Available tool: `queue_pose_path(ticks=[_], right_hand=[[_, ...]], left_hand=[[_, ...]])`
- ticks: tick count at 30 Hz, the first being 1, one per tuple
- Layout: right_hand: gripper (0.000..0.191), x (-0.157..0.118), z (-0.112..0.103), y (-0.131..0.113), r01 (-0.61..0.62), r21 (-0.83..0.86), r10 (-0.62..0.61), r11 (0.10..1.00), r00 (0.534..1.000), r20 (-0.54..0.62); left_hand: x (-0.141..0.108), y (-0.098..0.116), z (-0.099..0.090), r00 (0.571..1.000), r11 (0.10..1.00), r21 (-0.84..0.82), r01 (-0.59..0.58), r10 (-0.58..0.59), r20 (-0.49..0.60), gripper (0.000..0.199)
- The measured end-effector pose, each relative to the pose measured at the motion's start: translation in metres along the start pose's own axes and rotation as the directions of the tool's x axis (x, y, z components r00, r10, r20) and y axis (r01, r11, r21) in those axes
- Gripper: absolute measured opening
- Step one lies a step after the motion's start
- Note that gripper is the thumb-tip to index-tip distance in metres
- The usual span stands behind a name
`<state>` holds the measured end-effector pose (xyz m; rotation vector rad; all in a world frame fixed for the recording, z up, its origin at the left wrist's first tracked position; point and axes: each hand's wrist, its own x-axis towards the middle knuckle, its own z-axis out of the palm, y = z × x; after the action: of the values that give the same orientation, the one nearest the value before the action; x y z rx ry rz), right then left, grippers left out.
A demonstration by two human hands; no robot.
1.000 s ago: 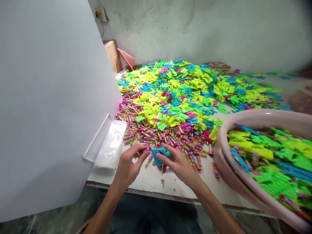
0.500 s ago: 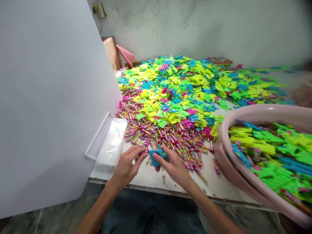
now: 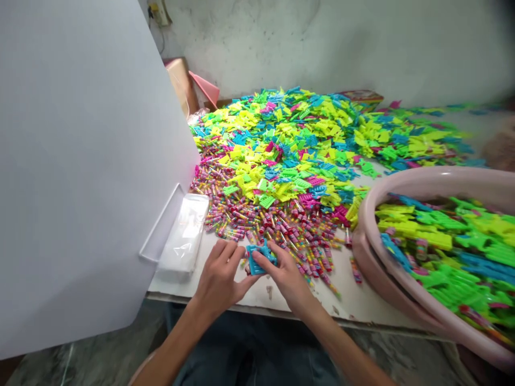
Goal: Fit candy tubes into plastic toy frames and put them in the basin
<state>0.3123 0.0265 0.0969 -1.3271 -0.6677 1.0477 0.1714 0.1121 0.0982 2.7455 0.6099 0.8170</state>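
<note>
My right hand (image 3: pixel 292 279) pinches a small blue plastic toy piece (image 3: pixel 259 260), with the thumb laid over its face. On the other side, my left hand (image 3: pixel 221 276) is closed against the toy's left edge, its thumb reaching to the lower corner. A bit of red and pink shows at that edge, and most of it is hidden by the fingers. Just beyond both hands lies a spread of small candy-filled tubes (image 3: pixel 281 228) with pink labels and red ends. Behind them rises a large heap of yellow, green, blue and pink plastic pieces (image 3: pixel 298 128).
A pink basin (image 3: pixel 366 214) filled with plastic pieces and tubes stands at the right. Clear plastic bags (image 3: pixel 183 236) lie on the table (image 3: pixel 257 300) at the left, beside a large white panel (image 3: pixel 88 161). A stained wall (image 3: pixel 322 48) closes off the back.
My left hand has brought the tube it was pinching up against the blue toy, and its thumb has swung under the toy's lower edge. My right hand keeps its hold.
</note>
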Motion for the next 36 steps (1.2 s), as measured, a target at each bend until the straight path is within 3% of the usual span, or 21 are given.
queue_pose_path(ticks=[4, 8, 10, 13, 15, 18, 20, 21, 23, 25, 27, 29, 31, 33, 36], right_hand=[[0.036, 0.004, -0.004, 0.005, 0.013, -0.069, -0.017, 0.998, 0.999, -0.051], [0.040, 0.010, -0.021, 0.003, -0.070, 0.009, 0.071, 0.997, 0.994, -0.081], [0.040, 0.012, -0.037, -0.008, -0.052, 0.107, 0.065, 0.993, 0.990, -0.121], [0.030, 0.009, -0.069, -0.032, 0.140, 0.294, -0.065, 0.945, 0.966, -0.250], [0.028, 0.005, -0.088, -0.045, 0.322, 0.396, -0.183, 0.860, 0.919, -0.349], [0.059, 0.000, -0.103, -0.048, 0.468, 0.437, -0.313, 0.768, 0.870, -0.381], [0.087, 0.003, -0.104, -0.039, 0.474, 0.369, -0.374, 0.799, 0.874, -0.311], [0.091, 0.006, -0.102, -0.032, 0.471, 0.296, -0.404, 0.831, 0.876, -0.262], [0.077, 0.017, -0.097, -0.021, 0.473, 0.073, -0.452, 0.878, 0.869, -0.200], [0.047, 0.034, -0.092, -0.014, 0.457, -0.223, -0.493, 0.861, 0.857, -0.151], [0.027, 0.055, -0.087, -0.014, 0.453, -0.503, -0.555, 0.736, 0.830, -0.064], [0.029, 0.080, -0.082, -0.015, 0.468, -0.713, -0.605, 0.522, 0.793, 0.077], [0.039, 0.104, -0.077, -0.016, 0.421, -0.859, -0.582, 0.292, 0.791, 0.190], [0.043, 0.125, -0.072, -0.016, 0.362, -0.925, -0.509, 0.120, 0.822, 0.255], [0.034, 0.142, -0.068, -0.014, 0.358, -0.933, -0.449, 0.027, 0.838, 0.309]], left_hand=[[-0.001, 0.008, 0.007, 0.999, 0.999, -0.022, 0.039, -0.039, 0.005, 0.022], [0.001, 0.013, 0.012, 0.995, 0.993, -0.072, 0.089, -0.092, -0.034, 0.049], [0.001, 0.009, 0.015, 0.986, 0.984, -0.108, 0.138, -0.147, -0.080, 0.058], [-0.005, -0.004, 0.025, 0.967, 0.968, -0.114, 0.225, -0.236, -0.094, 0.039], [-0.012, -0.012, 0.036, 0.967, 0.966, -0.061, 0.250, -0.253, -0.040, 0.023], [-0.023, -0.020, 0.053, 0.966, 0.967, 0.020, 0.255, -0.256, 0.037, 0.014], [-0.027, -0.021, 0.060, 0.963, 0.964, 0.022, 0.266, -0.267, 0.047, 0.010], [-0.028, -0.022, 0.061, 0.961, 0.962, 0.006, 0.274, -0.274, 0.039, 0.008], [-0.029, -0.023, 0.063, 0.953, 0.951, -0.056, 0.304, -0.304, 0.017, 0.007], [-0.031, -0.024, 0.062, 0.926, 0.917, -0.141, 0.372, -0.378, -0.012, 0.009], [-0.033, -0.026, 0.061, 0.876, 0.853, -0.245, 0.461, -0.481, -0.027, 0.013], [-0.035, -0.027, 0.060, 0.836, 0.792, -0.331, 0.513, -0.548, -0.016, 0.021], [-0.037, -0.028, 0.059, 0.843, 0.782, -0.371, 0.500, -0.538, 0.001, 0.027], [-0.037, -0.028, 0.058, 0.869, 0.807, -0.374, 0.457, -0.495, -0.005, 0.028], [-0.036, -0.029, 0.058, 0.873, 0.816, -0.370, 0.444, -0.486, -0.025, 0.026]])
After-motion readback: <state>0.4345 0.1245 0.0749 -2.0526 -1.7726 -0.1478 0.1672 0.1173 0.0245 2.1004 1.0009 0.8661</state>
